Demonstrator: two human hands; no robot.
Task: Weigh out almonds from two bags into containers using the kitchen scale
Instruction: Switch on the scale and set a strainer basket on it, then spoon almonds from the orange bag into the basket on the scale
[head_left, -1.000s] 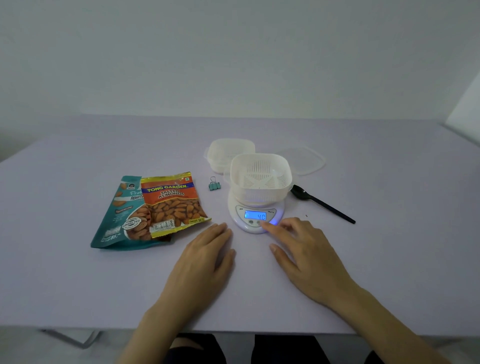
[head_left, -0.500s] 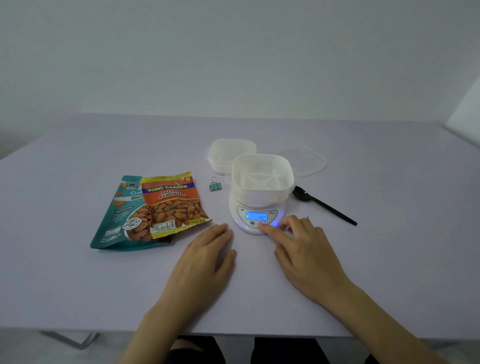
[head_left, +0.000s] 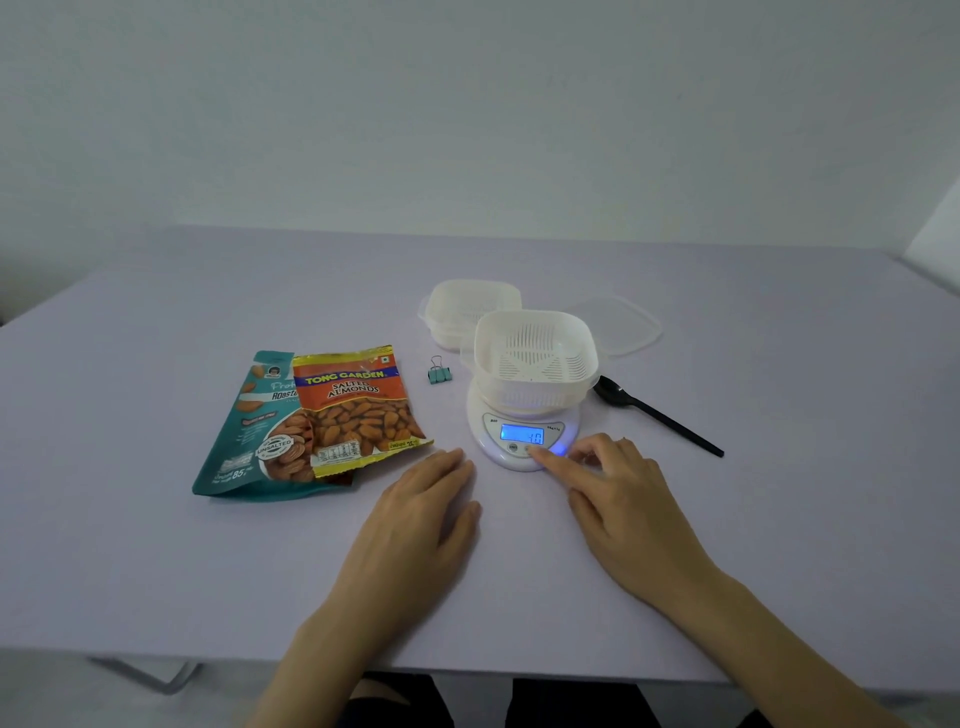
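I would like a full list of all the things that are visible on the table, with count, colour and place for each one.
almond bags: 2, one orange and yellow lying partly over one teal, left side of table
binder clip: 1, teal, between the bags and the scale
kitchen scale: 1, white with lit blue display, centre of table
slotted container: 1, white, empty, on the scale
second container: 1, white, behind the scale
lid: 1, clear, behind and right of the scale
spoon: 1, black, right of the scale
table: 1, pale lilac
left hand: flat on the table, empty
right hand: index fingertip on the scale's front panel
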